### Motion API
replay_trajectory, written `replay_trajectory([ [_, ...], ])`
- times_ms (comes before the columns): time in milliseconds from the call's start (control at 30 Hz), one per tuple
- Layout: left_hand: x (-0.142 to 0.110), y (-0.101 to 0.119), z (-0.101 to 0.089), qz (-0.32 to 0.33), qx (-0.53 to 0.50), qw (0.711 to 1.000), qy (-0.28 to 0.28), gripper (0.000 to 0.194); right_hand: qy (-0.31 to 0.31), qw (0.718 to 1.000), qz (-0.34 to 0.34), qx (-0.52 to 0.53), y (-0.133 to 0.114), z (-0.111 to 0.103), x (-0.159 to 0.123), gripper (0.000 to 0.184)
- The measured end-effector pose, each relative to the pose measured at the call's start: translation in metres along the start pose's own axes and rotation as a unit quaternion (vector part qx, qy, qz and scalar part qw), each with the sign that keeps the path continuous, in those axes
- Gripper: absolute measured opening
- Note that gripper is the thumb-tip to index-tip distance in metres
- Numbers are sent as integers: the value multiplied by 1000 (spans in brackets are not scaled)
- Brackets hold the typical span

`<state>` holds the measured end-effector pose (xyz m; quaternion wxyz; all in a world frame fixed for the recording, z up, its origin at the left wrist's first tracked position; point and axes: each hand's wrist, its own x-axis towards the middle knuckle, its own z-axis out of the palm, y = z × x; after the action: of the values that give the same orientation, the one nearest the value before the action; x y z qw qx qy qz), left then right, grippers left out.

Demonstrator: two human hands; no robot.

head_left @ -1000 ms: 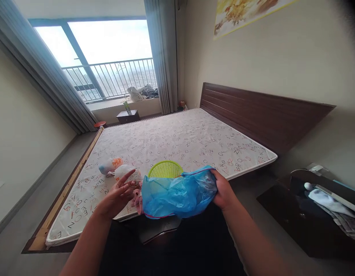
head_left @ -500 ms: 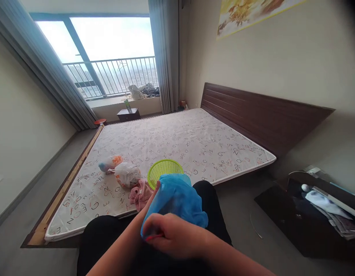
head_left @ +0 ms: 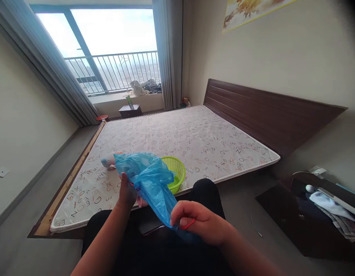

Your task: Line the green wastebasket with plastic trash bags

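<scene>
A crumpled blue plastic bag stretches between my two hands above my lap. My left hand is closed on the bag's left side, its thumb up. My right hand pinches the lower right end of the bag, and a thin red strip shows at its fingers. Just behind the bag stands a lime-green plastic basket on the mattress, partly hidden. A pink cloth peeks out below the bag. Left of it lies a white plastic bag with orange print, mostly covered.
The bare mattress with printed letters fills the middle, with a dark wooden headboard at right. A dark low cabinet holding cloths stands at the right. A small nightstand is near the window.
My hands have moved apart, the left one up and leftward, the right one rightward. The blue bag, bunched over my lap before, is now drawn out between them and covers the white bags more.
</scene>
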<state>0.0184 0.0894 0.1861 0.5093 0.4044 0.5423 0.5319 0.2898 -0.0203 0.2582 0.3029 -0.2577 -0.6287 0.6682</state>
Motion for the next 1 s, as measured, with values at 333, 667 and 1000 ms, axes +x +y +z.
replay_trajectory([
  [333, -34, 31, 21, 1, -51, 999, -3, 50, 209, 863, -128, -441, 26, -30, 41, 62],
  [667, -35, 41, 25, -35, -248, 965, -83, 58, 429, 850, -15, -306, 76, -66, 50, 27],
  [1000, -55, 19, 35, 208, 49, 976, -35, 84, 456, 882, -1, -117, 86, -67, 47, 30],
])
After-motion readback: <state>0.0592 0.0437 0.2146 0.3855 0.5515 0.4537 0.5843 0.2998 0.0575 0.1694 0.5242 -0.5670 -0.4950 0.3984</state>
